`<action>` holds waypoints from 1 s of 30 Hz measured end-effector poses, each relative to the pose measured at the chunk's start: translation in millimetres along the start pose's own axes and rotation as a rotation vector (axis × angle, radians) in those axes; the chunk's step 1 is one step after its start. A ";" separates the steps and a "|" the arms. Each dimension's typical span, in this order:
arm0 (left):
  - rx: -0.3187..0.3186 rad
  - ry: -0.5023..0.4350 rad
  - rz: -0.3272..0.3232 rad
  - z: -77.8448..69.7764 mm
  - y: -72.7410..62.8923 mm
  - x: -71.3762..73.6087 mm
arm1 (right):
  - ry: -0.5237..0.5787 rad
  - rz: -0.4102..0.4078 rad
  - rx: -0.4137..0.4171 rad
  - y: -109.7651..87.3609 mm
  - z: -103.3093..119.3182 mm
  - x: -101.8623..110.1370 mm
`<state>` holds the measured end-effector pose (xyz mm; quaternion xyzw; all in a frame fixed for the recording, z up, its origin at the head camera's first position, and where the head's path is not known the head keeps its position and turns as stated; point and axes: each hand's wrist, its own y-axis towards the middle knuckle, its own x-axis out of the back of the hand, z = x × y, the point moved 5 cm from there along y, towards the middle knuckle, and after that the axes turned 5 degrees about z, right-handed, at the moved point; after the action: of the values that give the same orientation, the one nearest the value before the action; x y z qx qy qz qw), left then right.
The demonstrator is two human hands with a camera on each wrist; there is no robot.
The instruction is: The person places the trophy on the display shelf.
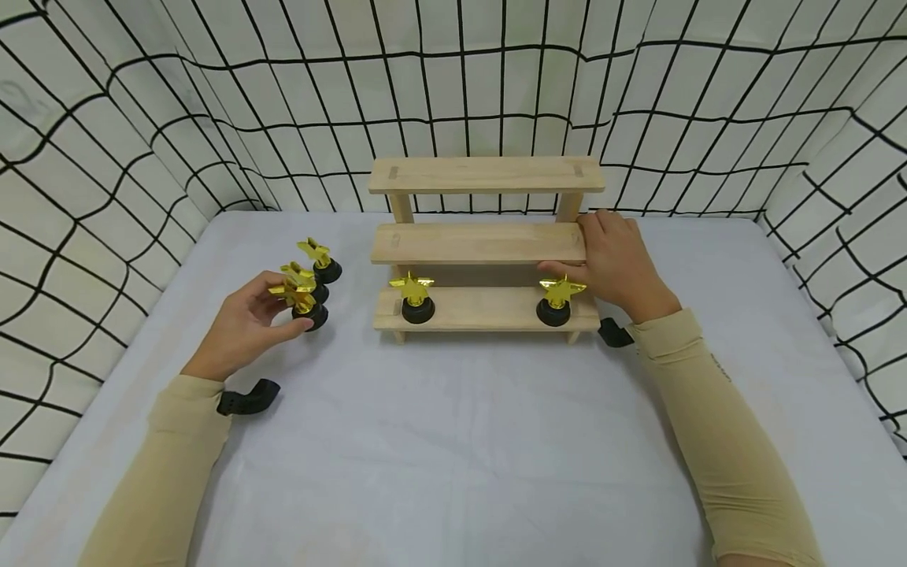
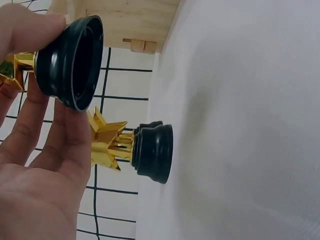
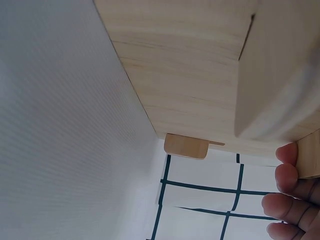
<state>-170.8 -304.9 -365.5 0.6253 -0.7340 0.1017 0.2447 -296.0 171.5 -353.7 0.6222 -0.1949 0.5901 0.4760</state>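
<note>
My left hand (image 1: 237,327) pinches a gold star trophy (image 1: 309,318) by its black base, between thumb and fingers. In the left wrist view this trophy's base (image 2: 62,65) is tilted, its hollow underside showing, and it is raised off the cloth. Just behind it stand two more star trophies, the farther one (image 1: 328,269) upright on the table. My right hand (image 1: 623,264) grips the right end of the middle step of a wooden three-tier stand (image 1: 478,242). In the right wrist view, fingertips (image 3: 286,177) curl at the step's edge.
On the bottom step stand two star trophies, one at the left (image 1: 416,303) and one at the right (image 1: 556,305). White cloth (image 1: 460,441) covers the table. Black wire grid (image 1: 482,90) encloses the back and both sides.
</note>
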 end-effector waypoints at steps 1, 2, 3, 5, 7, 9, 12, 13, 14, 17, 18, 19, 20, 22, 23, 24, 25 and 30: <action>-0.009 -0.002 0.003 -1.1 0.4 -0.6 | 0.001 -0.007 0.002 -0.3 -0.1 0.1; -0.016 -0.002 0.004 -1.9 0.8 -1.1 | 0.000 -0.014 0.006 -0.3 -0.1 0.3; -0.023 -0.005 0.006 -3.2 1.2 -1.7 | -0.002 -0.021 0.010 -0.3 -0.2 0.4; -0.028 -0.004 0.008 -4.9 1.7 -2.3 | -0.001 -0.030 0.020 -0.3 -0.1 0.6; -0.029 -0.004 0.008 -7.3 2.0 -2.5 | -0.003 -0.036 0.028 0.1 0.1 0.9; -0.034 -0.012 0.007 -10.4 2.4 -3.1 | -0.003 -0.037 0.031 0.9 0.8 1.3; -0.072 -0.084 0.014 -16.9 4.4 -6.3 | -0.007 -0.047 0.029 2.0 1.4 2.6; -0.091 -0.111 0.019 -19.3 5.2 -7.9 | -0.006 -0.050 0.027 2.2 1.3 2.9; -0.110 -0.135 0.026 -21.8 6.0 -9.8 | -0.007 -0.052 0.026 2.5 1.5 3.3; -0.151 -0.178 0.049 -28.8 7.5 -15.6 | -0.009 -0.059 0.028 2.2 1.7 3.9; -0.156 -0.166 0.052 -31.1 7.5 -17.1 | -0.008 -0.059 0.030 2.0 1.8 3.9; -0.159 -0.144 0.052 -33.4 7.5 -18.1 | -0.006 -0.059 0.031 1.8 1.8 3.7; -0.161 -0.120 0.053 -35.7 7.4 -18.8 | -0.006 -0.059 0.033 1.6 2.1 3.7; -0.163 -0.080 0.053 -40.8 7.5 -19.8 | -0.004 -0.059 0.032 1.0 2.3 3.7; -0.165 -0.062 0.052 -43.5 7.7 -20.2 | -0.004 -0.058 0.031 0.9 2.6 3.9; -0.168 -0.047 0.052 -46.4 7.9 -20.7 | -0.006 -0.058 0.030 0.9 2.6 3.9; -0.174 -0.037 0.052 -49.5 8.1 -21.5 | -0.006 -0.057 0.028 0.8 2.6 3.9; -0.214 -0.050 0.062 -62.6 9.2 -25.9 | -0.007 -0.045 0.023 0.3 2.2 2.9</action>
<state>-162.7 -252.1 -322.8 0.5749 -0.7655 0.0149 0.2884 -294.3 170.5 -350.6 0.6340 -0.1759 0.5792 0.4814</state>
